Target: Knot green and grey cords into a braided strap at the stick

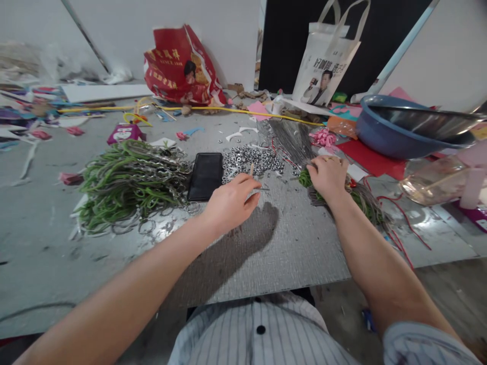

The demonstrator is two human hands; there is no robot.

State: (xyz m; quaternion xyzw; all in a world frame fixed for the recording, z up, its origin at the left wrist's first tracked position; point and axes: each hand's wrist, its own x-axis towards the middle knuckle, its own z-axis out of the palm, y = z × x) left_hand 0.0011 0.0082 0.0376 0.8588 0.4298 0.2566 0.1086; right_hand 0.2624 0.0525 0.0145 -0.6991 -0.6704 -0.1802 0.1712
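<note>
My left hand [234, 200] is closed in a pinch over the middle of the table, with a thin grey rod [263, 189] sticking out from its fingertips. Just beyond it lies a spread of small metal rings [247, 158], and a short pale stick shows above the knuckles. My right hand [329, 175] rests with curled fingers on a bundle of green and grey cords [369, 203]; its fingertips are partly hidden, so what they grip is unclear. Thin grey strands [291, 137] lie beyond that hand. A black phone [205, 176] lies left of the rings.
A large heap of green and grey cords with metal chains [129, 185] fills the left. Behind stand a red bag [180, 71] and a white tote bag [323, 66]. At right are a blue basin [388, 134], a clear plastic container [429, 182] and red cords [409, 218].
</note>
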